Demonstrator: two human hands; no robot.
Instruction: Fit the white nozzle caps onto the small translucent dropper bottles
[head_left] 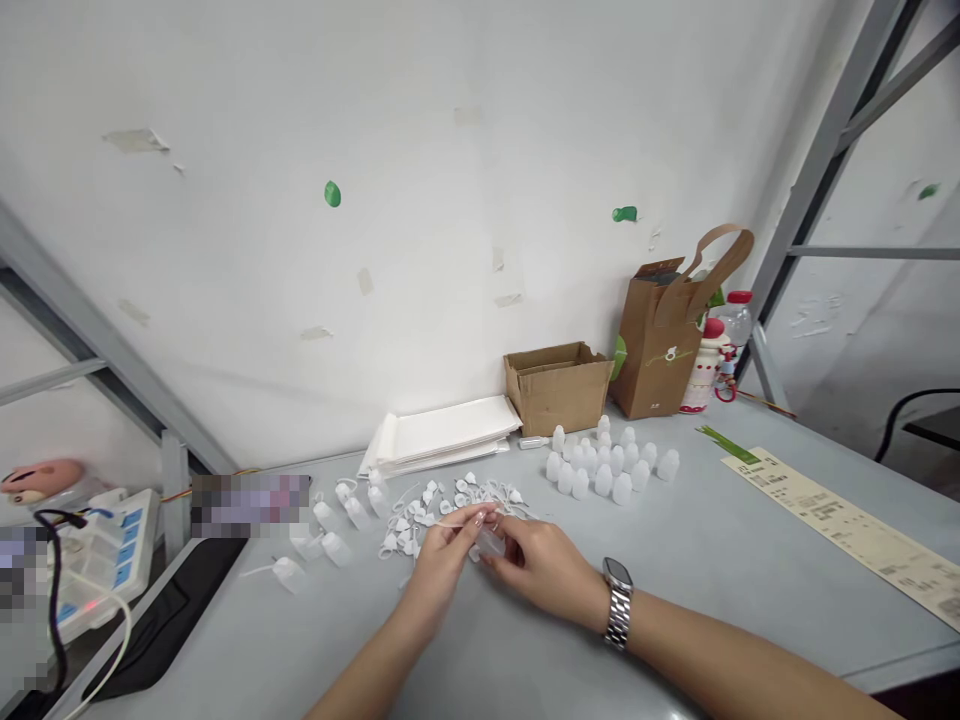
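Note:
In front of me both hands meet over the grey table. My right hand (536,560), with a metal-banded watch on its wrist, is closed around a small translucent white bottle (492,543). The fingers of my left hand (448,552) are pinched together at the bottle's top, where a thin white strap sticks out; the piece under the fingertips is mostly hidden. Just beyond the hands lies a loose pile of white caps with looped straps (409,528). To the right stand several uncapped translucent bottles (602,480). Several capped bottles (335,548) lie or stand on the left.
A stack of white sheets or bags (442,437) lies against the wall beside an open cardboard box (561,400). Further right are a brown paper bag (660,350) and a red-topped drink bottle (739,315). A label strip (847,525) and a power strip (112,560) flank the table.

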